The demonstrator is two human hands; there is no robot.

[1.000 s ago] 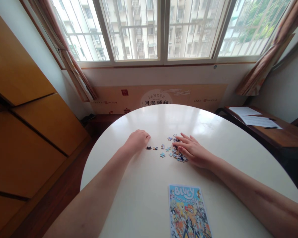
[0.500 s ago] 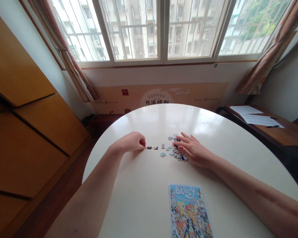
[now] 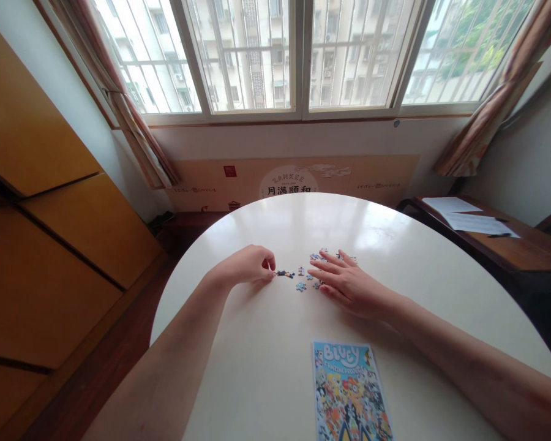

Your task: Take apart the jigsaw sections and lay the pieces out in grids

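My left hand [image 3: 253,267] is closed, thumb and fingertips pinched at the left end of a short row of joined jigsaw pieces [image 3: 284,274], dark and orange, lying on the table. Its fingers hide the end piece. Over a pile of loose jigsaw pieces [image 3: 322,252], my right hand [image 3: 351,285] lies palm down with fingers spread, covering most of them. Between the two hands sit a single upright-looking piece [image 3: 301,271] and a light blue piece [image 3: 300,286], both lying apart from the row.
All this rests on a round white table [image 3: 252,380]. A colourful Bluey picture card [image 3: 352,392] lies nearer to me. Beyond the table are a printed cardboard panel [image 3: 376,174] and barred windows. At the right, papers [image 3: 480,224] and pens lie on a brown side table [image 3: 528,251].
My left hand has shifted slightly right, and the joined row with it, closer to the single piece. My right hand has slid left over the pile, covering more of it.
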